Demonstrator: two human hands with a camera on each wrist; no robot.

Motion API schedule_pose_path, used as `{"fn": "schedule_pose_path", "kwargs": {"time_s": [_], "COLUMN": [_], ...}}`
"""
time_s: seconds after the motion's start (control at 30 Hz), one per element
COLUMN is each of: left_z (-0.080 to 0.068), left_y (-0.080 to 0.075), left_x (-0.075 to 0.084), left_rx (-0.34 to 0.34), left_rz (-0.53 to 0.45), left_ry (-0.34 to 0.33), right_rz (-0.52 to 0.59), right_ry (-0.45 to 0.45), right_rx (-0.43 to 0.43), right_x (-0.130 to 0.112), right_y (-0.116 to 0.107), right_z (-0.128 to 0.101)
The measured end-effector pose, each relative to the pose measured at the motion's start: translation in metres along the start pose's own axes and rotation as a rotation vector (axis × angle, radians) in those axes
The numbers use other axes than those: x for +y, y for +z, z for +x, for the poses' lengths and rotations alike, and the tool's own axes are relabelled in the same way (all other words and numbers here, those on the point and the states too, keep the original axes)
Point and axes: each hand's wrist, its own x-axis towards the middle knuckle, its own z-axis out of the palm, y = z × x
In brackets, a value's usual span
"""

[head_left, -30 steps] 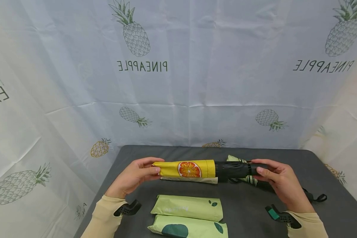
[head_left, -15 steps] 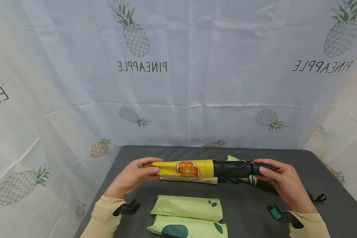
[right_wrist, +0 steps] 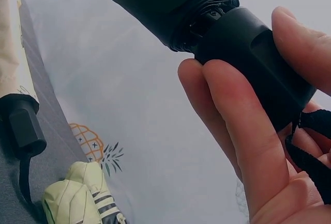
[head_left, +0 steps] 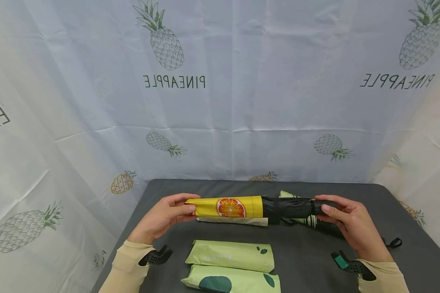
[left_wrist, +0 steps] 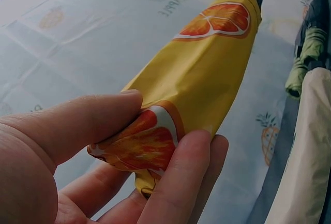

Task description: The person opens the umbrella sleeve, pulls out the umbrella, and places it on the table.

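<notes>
A folded black umbrella (head_left: 289, 209) is held level above the table, its far part inside a yellow sleeve (head_left: 205, 208) printed with orange slices. My left hand (head_left: 161, 219) pinches the sleeve's closed end between thumb and fingers, and the left wrist view shows the gathered yellow fabric (left_wrist: 207, 79) there. At the other end, my right hand (head_left: 353, 224) grips the umbrella's black handle (right_wrist: 243, 53). A wrist strap (right_wrist: 310, 169) hangs from that handle by the palm. Between sleeve mouth and handle, the bunched black canopy is bare.
Two light green sleeved bundles (head_left: 229, 255) lie side by side at the front of the dark table (head_left: 297, 260). Behind the held umbrella are a beige sleeved umbrella (right_wrist: 13, 53) and a green striped one (head_left: 311, 221). White pineapple-print curtains (head_left: 234, 101) surround the table.
The right hand has drawn slightly to the right with the handle, and the left hand slightly to the left with the sleeve. More black canopy shows beyond the sleeve mouth.
</notes>
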Motion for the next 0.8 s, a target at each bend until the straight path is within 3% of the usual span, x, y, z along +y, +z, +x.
{"fn": "schedule_pose_path", "kwargs": {"time_s": [0.4, 0.8], "left_z": [0.001, 0.000], "left_y": [-0.001, 0.000], "left_x": [0.000, 0.000], "left_rx": [-0.011, -0.010], "left_rz": [-0.001, -0.005], "left_ry": [-0.002, -0.002], "right_rz": [-0.022, 0.043], "right_ry": [0.053, 0.079], "right_rx": [0.038, 0.037], "right_x": [-0.001, -0.005], "right_y": [0.000, -0.018], "right_z": [-0.006, -0.018]}}
